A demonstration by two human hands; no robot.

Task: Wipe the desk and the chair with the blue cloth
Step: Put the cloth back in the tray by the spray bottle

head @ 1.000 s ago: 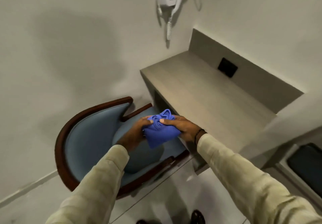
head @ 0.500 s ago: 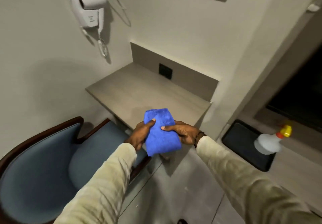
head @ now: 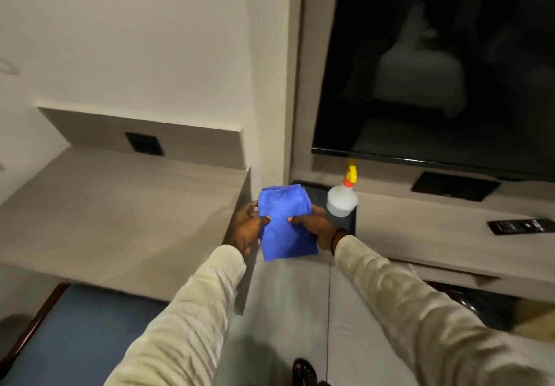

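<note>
I hold a folded blue cloth [head: 285, 223] in the air between both hands, just past the right end of the light wooden desk [head: 120, 205]. My left hand [head: 246, 231] grips its left edge and my right hand [head: 315, 226] grips its right edge. The desk top stretches to the left of the cloth. Only a corner of the blue-cushioned chair [head: 75, 334] with its dark wooden rim shows at the bottom left, tucked under the desk's front edge.
A white spray bottle [head: 342, 199] with a yellow and orange nozzle stands on a black tray [head: 345, 223] right of the cloth. A dark TV screen [head: 435, 61] hangs above a low shelf [head: 435, 235] holding a remote [head: 521, 226]. A black socket [head: 144, 143] sits in the desk's back panel.
The view has swung right, from the chair and desk toward the TV shelf. Both hands have carried the cloth rightward, and it has gone from bunched to folded flat.
</note>
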